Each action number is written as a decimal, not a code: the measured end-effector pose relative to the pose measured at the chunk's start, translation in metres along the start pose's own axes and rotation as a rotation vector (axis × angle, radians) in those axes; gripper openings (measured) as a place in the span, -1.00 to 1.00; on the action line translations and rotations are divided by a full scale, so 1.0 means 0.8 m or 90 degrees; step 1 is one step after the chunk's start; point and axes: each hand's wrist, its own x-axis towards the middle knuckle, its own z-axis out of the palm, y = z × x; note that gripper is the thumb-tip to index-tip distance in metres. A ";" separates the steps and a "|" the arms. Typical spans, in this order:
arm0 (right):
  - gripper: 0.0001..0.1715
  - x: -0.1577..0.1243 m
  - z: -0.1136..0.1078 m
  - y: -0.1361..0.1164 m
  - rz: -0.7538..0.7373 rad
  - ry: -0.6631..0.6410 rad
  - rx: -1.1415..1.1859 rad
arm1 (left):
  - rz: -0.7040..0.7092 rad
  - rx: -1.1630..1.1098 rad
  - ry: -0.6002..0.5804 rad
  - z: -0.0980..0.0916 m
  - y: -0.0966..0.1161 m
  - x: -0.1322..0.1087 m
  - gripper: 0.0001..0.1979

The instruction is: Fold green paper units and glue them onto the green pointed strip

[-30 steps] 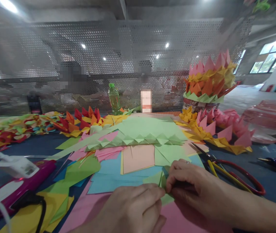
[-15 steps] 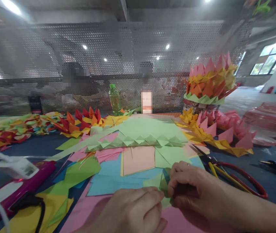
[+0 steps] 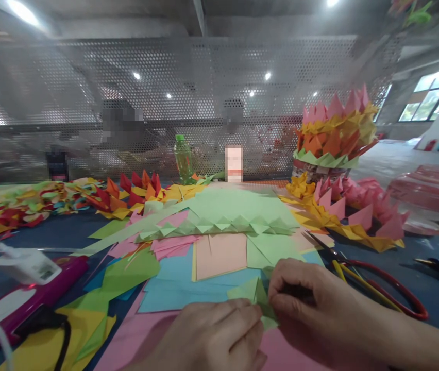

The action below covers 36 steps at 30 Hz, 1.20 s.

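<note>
While your left hand (image 3: 219, 337) pinches the folded green paper (image 3: 256, 296), your right hand (image 3: 304, 299) grips its other edge. Red-handled scissors (image 3: 374, 288) lie just beside your right hand.

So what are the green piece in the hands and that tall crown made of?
The green piece looks like thin matte paper, sharply creased. The tall crown seems stacked folded paper triangles, matte, in pink, yellow, orange, green tiers.
</note>
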 end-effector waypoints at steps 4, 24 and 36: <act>-0.84 -0.002 0.004 0.002 -0.018 0.003 -0.022 | -0.007 -0.001 0.010 0.002 0.000 -0.001 -0.69; -0.84 0.000 0.012 -0.003 0.071 0.014 -0.038 | 0.018 0.037 -0.006 0.003 0.002 0.001 -0.71; -0.83 0.001 0.013 -0.011 0.032 0.015 -0.094 | 0.006 0.053 0.044 -0.012 0.010 -0.001 -0.46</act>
